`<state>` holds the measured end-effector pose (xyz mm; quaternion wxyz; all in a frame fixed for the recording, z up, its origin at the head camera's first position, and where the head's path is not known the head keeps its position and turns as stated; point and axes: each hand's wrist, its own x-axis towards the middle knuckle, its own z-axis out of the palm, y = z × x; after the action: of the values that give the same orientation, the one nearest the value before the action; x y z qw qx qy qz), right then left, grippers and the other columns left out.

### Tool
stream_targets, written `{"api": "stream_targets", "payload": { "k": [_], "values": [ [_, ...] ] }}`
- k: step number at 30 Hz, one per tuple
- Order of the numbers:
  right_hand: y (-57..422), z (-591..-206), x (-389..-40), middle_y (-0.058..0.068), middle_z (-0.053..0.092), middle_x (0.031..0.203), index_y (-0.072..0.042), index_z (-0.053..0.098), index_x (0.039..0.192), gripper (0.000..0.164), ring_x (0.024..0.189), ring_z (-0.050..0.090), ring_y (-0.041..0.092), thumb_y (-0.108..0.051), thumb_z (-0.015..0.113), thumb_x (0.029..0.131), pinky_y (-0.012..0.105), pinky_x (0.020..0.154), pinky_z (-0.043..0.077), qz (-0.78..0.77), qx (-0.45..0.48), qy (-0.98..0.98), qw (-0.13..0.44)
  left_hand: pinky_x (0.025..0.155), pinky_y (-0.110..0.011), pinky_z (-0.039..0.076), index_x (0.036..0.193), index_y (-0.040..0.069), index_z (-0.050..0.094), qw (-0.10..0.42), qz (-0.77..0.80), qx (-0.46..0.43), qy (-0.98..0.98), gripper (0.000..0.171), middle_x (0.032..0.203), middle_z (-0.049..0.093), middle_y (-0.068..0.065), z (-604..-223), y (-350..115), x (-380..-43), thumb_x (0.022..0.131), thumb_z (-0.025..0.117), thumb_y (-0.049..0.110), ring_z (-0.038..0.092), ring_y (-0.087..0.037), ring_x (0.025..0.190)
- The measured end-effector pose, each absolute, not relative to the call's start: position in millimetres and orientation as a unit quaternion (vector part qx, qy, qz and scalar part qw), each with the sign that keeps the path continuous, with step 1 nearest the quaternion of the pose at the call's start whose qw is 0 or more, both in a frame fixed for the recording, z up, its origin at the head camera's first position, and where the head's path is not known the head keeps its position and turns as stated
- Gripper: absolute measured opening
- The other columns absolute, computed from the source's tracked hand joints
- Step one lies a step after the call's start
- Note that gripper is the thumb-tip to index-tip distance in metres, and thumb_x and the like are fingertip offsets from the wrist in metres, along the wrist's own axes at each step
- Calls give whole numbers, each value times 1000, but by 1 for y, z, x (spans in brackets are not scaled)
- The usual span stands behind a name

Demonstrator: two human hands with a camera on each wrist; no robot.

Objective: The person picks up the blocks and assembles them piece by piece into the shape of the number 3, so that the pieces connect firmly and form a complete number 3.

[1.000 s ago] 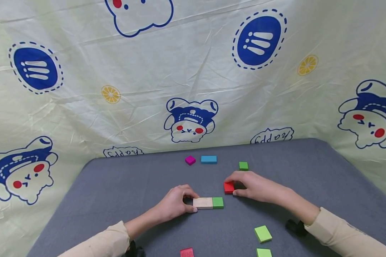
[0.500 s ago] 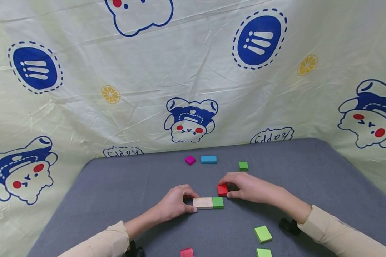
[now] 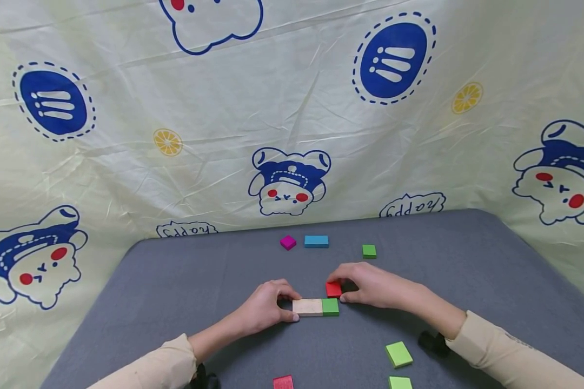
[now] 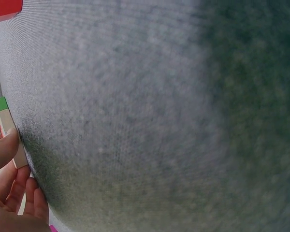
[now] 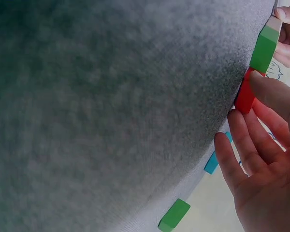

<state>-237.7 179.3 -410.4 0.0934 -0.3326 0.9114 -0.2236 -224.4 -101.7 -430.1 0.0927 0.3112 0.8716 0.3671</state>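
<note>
My left hand grips the left end of a plain wooden block, thumb at the near side and fingers at the far side. A green block sits flush against that block's right end, making one straight row. Between thumb and fingers my right hand pinches a red block. The red block is right behind the green block, its near edge at the green one's far edge in the head view. In the right wrist view the thumb lies over part of the red block.
At the back of the grey table lie a magenta block, a blue block and another green block. Two light green blocks are at the near right. Another red block is at the near edge of view.
My right hand has slid the red block leftward and slightly nearer, from right of the row to just behind the green block. The left hand and wooden block have stayed put.
</note>
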Motion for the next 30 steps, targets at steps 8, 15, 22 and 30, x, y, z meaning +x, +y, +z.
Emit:
{"api": "stream_targets", "payload": {
  "k": [8,15,22,30],
  "values": [
    [187,-412,-242,-7,62,119,-16,64,127,35,105,56,14,-14,69,92,42,94,47,-276,-327,896,119,83,-29,46,102,12,75,87,365,313,873,26,93,62,8,-429,-102,-224,77,84,9,57,-11,89],
    [188,-412,-245,-8,63,118,-17,66,124,30,106,57,13,-15,65,95,42,95,47,-272,-334,895,112,82,-30,47,102,13,75,86,365,313,873,25,93,62,8,-429,-102,-223,78,83,9,57,-12,90],
    [184,-411,-243,-6,64,117,-15,67,122,28,106,57,13,-13,65,95,42,95,47,-267,-337,896,112,83,-30,46,101,13,75,83,362,315,873,25,93,62,8,-430,-101,-223,77,84,10,57,-12,90],
    [180,-408,-241,-6,64,117,-14,67,122,27,106,57,12,-13,65,95,42,95,46,-260,-343,896,112,82,-31,46,102,13,76,81,365,315,873,26,93,62,8,-431,-101,-222,77,84,10,56,-12,90]
  ]
}}
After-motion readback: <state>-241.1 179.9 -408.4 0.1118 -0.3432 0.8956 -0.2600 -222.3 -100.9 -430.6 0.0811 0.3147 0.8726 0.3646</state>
